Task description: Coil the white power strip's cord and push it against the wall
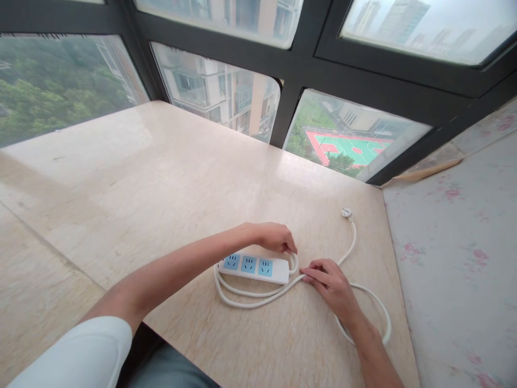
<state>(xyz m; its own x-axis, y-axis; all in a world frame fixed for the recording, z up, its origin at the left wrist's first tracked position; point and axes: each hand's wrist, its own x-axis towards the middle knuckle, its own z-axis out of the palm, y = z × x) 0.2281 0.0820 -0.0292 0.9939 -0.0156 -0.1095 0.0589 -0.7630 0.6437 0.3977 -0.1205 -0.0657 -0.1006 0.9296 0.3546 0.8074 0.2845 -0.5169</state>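
Observation:
A white power strip (278, 274) with blue socket faces lies on the marble sill, partly covered by my left forearm. Its white cord (250, 305) loops around the strip and runs off to the right. At the strip's right end, my left hand (278, 238) is closed on the cord where it bends. Just right of there, my right hand (329, 281) pinches another stretch of the same cord between thumb and fingers. Beyond my right hand the cord makes a loose loop, and its plug (347, 213) rests on the sill farther back.
The pale marble sill (121, 215) spreads wide to the left, with a seam across it. Dark window frames (226, 67) border its back. A wall with flowered paper (456, 258) stands close on the right. My lap shows at the bottom.

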